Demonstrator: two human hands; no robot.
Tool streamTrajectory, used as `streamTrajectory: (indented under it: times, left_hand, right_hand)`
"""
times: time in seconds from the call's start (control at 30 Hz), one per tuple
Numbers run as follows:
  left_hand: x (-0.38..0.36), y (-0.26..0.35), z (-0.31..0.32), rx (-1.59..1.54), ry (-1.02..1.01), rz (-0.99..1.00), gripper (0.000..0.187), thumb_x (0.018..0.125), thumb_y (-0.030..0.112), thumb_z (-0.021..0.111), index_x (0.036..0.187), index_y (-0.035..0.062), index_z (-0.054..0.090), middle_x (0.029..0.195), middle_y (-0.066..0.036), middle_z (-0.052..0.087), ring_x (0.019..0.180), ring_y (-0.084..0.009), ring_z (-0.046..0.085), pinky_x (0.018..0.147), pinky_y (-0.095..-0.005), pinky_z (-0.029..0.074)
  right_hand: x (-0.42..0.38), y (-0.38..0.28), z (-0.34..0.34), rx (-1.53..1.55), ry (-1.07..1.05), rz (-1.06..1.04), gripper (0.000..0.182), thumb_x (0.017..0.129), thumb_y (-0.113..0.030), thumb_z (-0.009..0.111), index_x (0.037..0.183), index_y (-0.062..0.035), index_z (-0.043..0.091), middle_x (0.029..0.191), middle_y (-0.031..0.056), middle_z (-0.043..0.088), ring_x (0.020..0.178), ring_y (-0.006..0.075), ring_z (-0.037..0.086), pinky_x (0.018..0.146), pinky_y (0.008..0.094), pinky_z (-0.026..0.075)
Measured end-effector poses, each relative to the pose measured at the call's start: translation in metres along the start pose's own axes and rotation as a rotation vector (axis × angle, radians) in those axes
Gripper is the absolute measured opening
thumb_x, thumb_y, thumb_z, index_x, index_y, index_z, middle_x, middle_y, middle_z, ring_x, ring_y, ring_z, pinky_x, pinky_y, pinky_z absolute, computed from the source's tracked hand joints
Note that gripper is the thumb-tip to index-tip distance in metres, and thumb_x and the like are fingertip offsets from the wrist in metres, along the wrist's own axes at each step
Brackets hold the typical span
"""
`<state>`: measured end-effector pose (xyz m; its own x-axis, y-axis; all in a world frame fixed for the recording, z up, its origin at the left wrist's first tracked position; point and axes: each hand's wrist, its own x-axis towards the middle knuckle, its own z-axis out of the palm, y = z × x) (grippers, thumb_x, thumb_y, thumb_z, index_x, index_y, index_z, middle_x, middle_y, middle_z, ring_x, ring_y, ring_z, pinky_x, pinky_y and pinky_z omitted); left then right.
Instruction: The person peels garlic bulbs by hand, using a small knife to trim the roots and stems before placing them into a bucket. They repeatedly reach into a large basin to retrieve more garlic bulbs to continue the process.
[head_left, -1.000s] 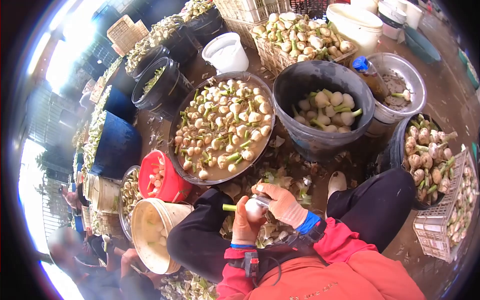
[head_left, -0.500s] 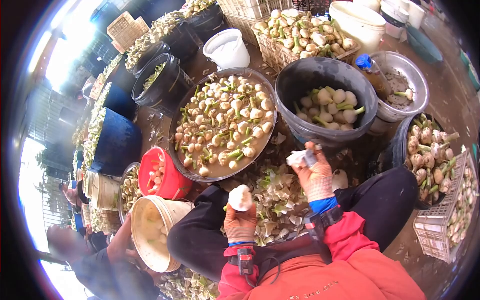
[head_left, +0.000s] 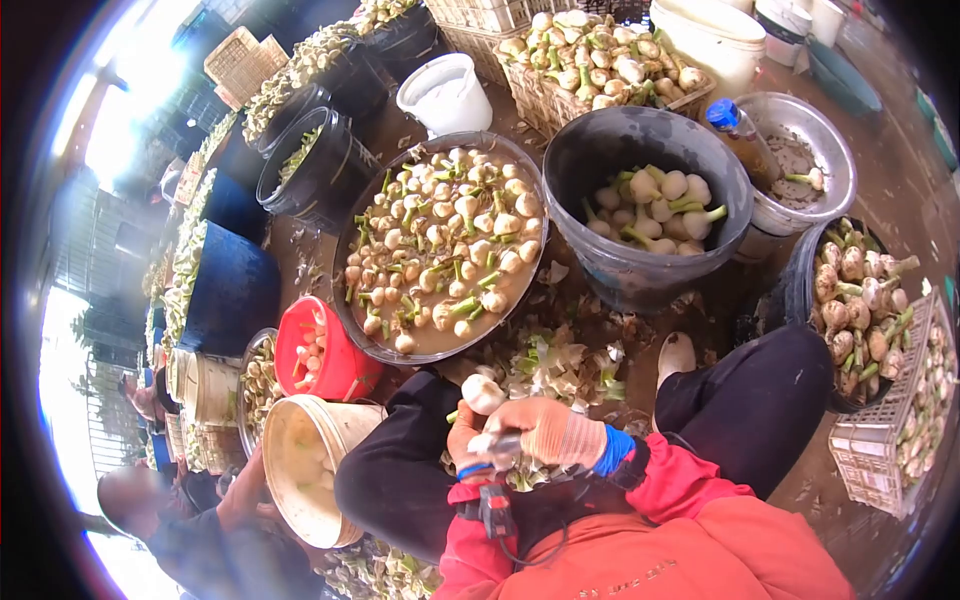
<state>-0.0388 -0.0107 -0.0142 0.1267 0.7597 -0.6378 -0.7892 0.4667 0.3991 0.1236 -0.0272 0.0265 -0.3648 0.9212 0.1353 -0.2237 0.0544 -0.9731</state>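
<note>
Over the lap, the left hand (head_left: pixel 462 436) grips a peeled bulb (head_left: pixel 483 393); the right hand (head_left: pixel 540 430) covers it, closed on something hidden.

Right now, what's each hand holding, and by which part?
The left hand holds a peeled white bulb from below, near its stem end. The right hand is closed over something at the bulb's base; what it grips cannot be told.

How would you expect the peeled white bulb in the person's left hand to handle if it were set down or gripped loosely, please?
The bulb looks round, so it would probably roll. Its peeled skin looks smooth, so it may be slippery in the left hand. It seems firm, not floppy.
</note>
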Motion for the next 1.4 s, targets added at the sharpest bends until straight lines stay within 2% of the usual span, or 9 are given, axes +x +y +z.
streamTrajectory:
  times: [0.13,0.27,0.37,0.53,0.77,1.07,1.23,1.33,1.4]
  left_hand:
    - [0.017,0.01,-0.022,0.259,0.069,0.319,0.028,0.088,0.027,0.056,0.106,0.0057,0.06,0.102,-0.008,0.065,0.08,-0.0233,0.062,0.06,-0.0325,0.054]
    - [0.009,0.012,0.0,-0.178,-0.046,0.027,0.026,0.086,0.023,0.053,0.107,0.01,0.06,0.102,-0.007,0.065,0.085,-0.0253,0.064,0.059,-0.031,0.056]
    - [0.009,0.007,-0.001,-0.086,-0.035,-0.007,0.026,0.087,0.024,0.051,0.107,0.0098,0.06,0.101,-0.007,0.065,0.084,-0.0247,0.064,0.058,-0.031,0.056]
    - [0.008,-0.015,-0.008,0.128,0.041,0.004,0.022,0.09,0.021,0.055,0.1,0.0015,0.058,0.097,-0.01,0.065,0.087,-0.0244,0.063,0.07,-0.0349,0.055]
    - [0.059,0.017,0.008,-0.093,0.08,0.142,0.029,0.092,0.033,0.05,0.11,0.0102,0.057,0.11,-0.006,0.061,0.1,-0.0253,0.059,0.082,-0.0456,0.051]
    - [0.055,0.032,0.224,0.409,-0.868,0.095,0.057,0.089,0.035,0.057,0.134,0.0054,0.039,0.128,-0.013,0.05,0.112,-0.0297,0.053,0.088,-0.0436,0.048]
    - [0.217,0.095,0.09,1.607,-0.156,0.793,0.04,0.082,0.02,0.064,0.115,-0.0013,0.057,0.112,-0.015,0.06,0.099,-0.0244,0.058,0.085,-0.0325,0.046]
    - [0.278,0.125,0.0,2.115,0.112,0.576,0.037,0.072,0.016,0.063,0.107,0.0027,0.062,0.107,-0.021,0.059,0.102,-0.0364,0.054,0.092,-0.0402,0.042]
    - [0.266,0.117,0.014,1.968,-0.042,0.357,0.031,0.074,0.016,0.064,0.102,0.0035,0.063,0.094,-0.016,0.064,0.089,-0.0261,0.061,0.081,-0.0328,0.047]
  right_hand:
    - [0.002,-0.009,-0.025,-0.292,-0.078,0.184,0.024,0.078,-0.014,0.059,0.101,-0.0089,0.063,0.092,0.0124,0.065,0.084,0.0257,0.063,0.076,0.034,0.048]
    - [0.007,0.006,-0.035,-0.417,0.044,0.693,0.025,0.078,-0.011,0.06,0.103,-0.0104,0.063,0.094,0.0138,0.064,0.087,0.0266,0.062,0.076,0.0351,0.048]
    - [0.008,0.033,-0.03,-0.259,0.344,0.061,0.036,0.078,0.0,0.056,0.113,-0.008,0.059,0.095,0.0118,0.063,0.085,0.0183,0.06,0.075,0.0282,0.047]
    - [0.009,0.026,-0.027,-0.305,0.338,0.07,0.032,0.076,0.002,0.058,0.108,-0.004,0.059,0.094,0.0125,0.061,0.09,0.0253,0.059,0.081,0.0323,0.046]
    - [0.009,0.041,-0.03,-0.445,-0.407,0.513,0.031,0.079,-0.03,0.061,0.1,-0.0078,0.064,0.09,0.0143,0.065,0.086,0.0324,0.061,0.074,0.0396,0.047]
    - [0.018,0.102,-0.031,-0.538,-0.141,0.677,0.042,0.075,-0.013,0.052,0.117,-0.0153,0.058,0.108,0.0137,0.063,0.099,0.0321,0.06,0.084,0.0404,0.047]
    - [0.021,0.122,-0.033,-0.372,0.042,0.668,0.048,0.077,-0.014,0.049,0.125,-0.0168,0.051,0.112,0.0152,0.06,0.101,0.0331,0.058,0.085,0.0385,0.046]
    - [0.024,0.127,-0.036,-0.347,0.14,0.679,0.044,0.078,-0.015,0.049,0.122,-0.019,0.053,0.105,0.0165,0.062,0.093,0.036,0.059,0.08,0.0402,0.047]
    - [0.029,0.122,-0.04,-0.352,0.158,0.771,0.041,0.08,-0.018,0.05,0.121,-0.0191,0.053,0.104,0.0163,0.062,0.093,0.0358,0.059,0.08,0.0402,0.047]
